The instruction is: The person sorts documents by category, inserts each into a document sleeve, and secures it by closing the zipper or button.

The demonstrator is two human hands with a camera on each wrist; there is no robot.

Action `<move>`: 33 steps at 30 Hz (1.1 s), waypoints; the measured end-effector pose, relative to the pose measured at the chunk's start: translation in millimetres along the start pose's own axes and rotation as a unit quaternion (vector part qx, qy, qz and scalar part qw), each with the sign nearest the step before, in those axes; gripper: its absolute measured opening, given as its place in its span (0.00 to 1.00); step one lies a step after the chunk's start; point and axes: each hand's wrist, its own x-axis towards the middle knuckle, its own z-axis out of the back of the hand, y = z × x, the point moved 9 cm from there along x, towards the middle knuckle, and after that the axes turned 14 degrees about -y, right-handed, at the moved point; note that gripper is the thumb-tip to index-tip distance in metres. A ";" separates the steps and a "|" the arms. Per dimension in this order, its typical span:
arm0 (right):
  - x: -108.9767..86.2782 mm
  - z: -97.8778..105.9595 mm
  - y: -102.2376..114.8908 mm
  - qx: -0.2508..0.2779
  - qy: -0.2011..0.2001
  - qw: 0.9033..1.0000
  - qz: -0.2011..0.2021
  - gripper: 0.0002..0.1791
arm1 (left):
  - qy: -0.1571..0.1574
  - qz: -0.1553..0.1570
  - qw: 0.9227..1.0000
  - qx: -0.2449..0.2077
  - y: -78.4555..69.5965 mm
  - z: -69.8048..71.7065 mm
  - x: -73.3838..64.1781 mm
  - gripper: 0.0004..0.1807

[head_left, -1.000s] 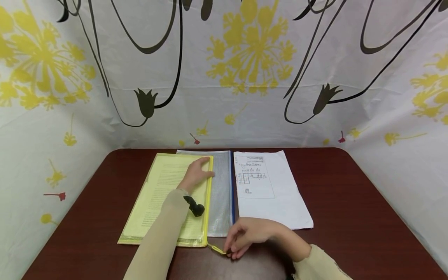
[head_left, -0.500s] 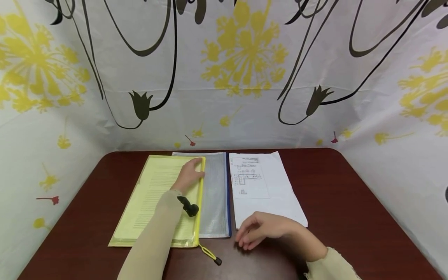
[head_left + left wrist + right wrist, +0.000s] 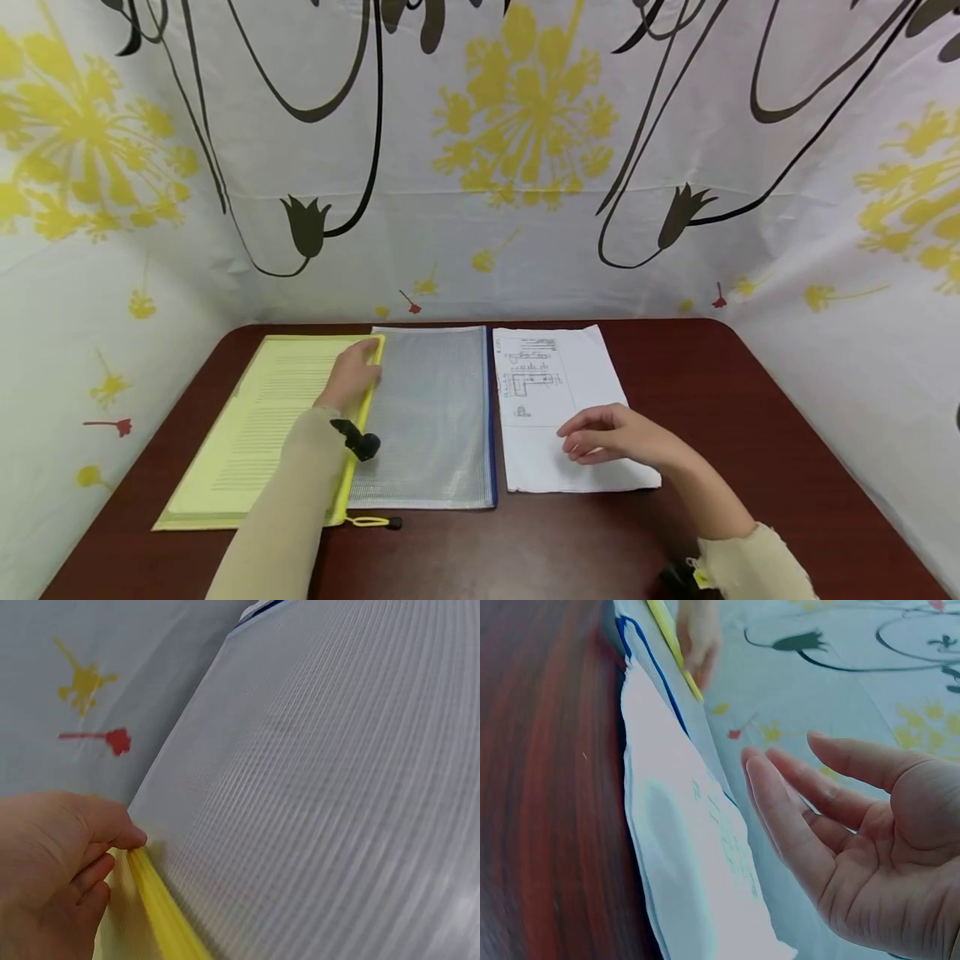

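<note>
On the left of the table lies a yellow zip document pouch (image 3: 247, 433) with printed pages inside. My left hand (image 3: 350, 375) pinches its yellow zipper edge near the far corner; the left wrist view shows thumb and fingers on that yellow edge (image 3: 166, 911). A yellow pull loop (image 3: 369, 522) with a black end hangs off the near corner. Partly under the yellow pouch lies a clear mesh pouch (image 3: 431, 417) with a blue edge. My right hand (image 3: 618, 435) hovers above the white papers (image 3: 540, 458), its fingers loosely bent and nothing between them.
The papers carry a printed technical drawing and lie right of the mesh pouch. Dark reddish-brown wood makes up the table (image 3: 720, 400). A white cloth (image 3: 525, 267) with yellow flowers rises behind and along both sides.
My left hand has drawn the yellow pouch leftward, baring more of the mesh pouch. My right hand has let go of the zipper pull and moved right, over the papers.
</note>
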 end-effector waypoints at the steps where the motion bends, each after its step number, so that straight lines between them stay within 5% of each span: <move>1: -0.4 4.8 0.0 -0.001 -0.008 1.000 0.001 0.23 | -0.007 -0.003 1.000 0.008 3.2 5.8 -0.1 0.34; 7: -4.1 27.5 1.4 -0.008 -0.051 0.999 0.006 0.25 | -0.013 0.008 0.999 0.032 24.4 30.2 -4.6 0.31; 16: -3.9 50.3 2.2 -0.009 -0.088 0.996 0.021 0.26 | -0.012 0.026 0.999 0.026 40.8 39.6 -9.0 0.31; 33: 2.1 80.5 -4.9 -0.034 -0.133 0.990 0.002 0.27 | -0.031 -0.025 0.999 -0.029 -23.7 40.2 -15.7 0.32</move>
